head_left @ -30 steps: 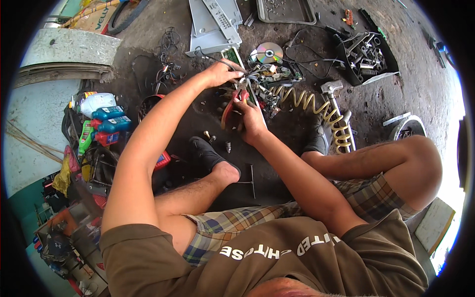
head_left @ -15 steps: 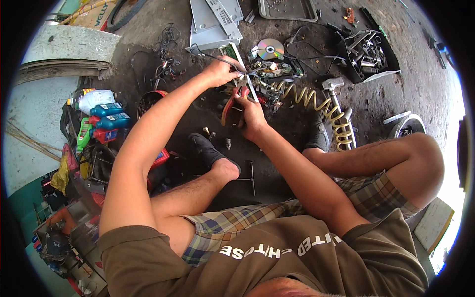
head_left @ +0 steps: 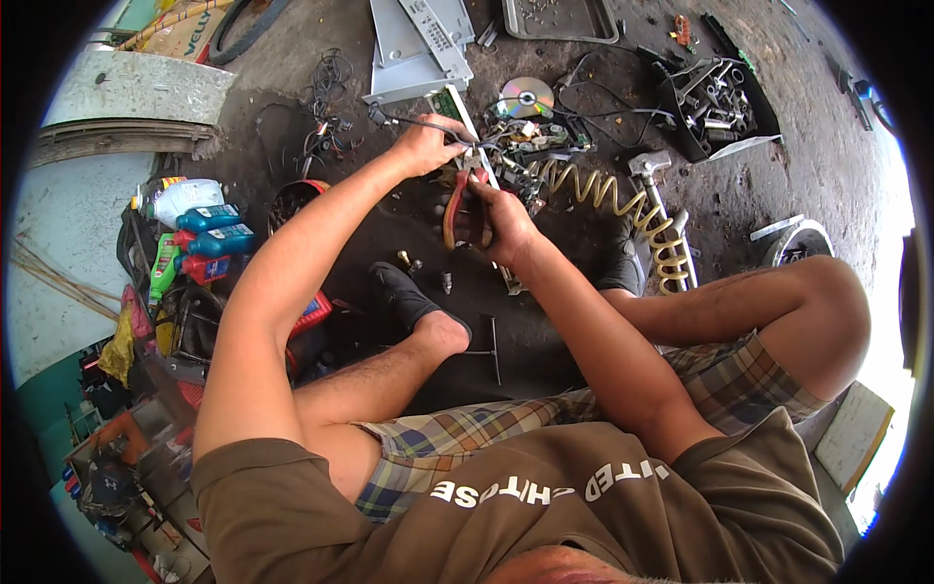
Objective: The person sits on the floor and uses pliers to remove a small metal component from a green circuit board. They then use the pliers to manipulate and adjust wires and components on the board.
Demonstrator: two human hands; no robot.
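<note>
My left hand is closed with its fingertips at a dark cable, beside a long pale strip with a green circuit board at its far end. My right hand grips red-handled pliers, whose handles are spread. The jaws of the pliers are up against the strip near my left fingertips; exactly what they bite on is too small to tell. The strip passes under my right hand, and its near end shows below that hand.
Loose electronic parts and a disc lie right of the strip. Beyond are grey metal panels and a tray. To the right are a coiled hose, a hammer and a black box of tools. Bottles are at left.
The handles of the pliers have spread wider, and my right hand has shifted slightly nearer to me. The strip's near end now shows below that hand. My left hand has barely moved.
</note>
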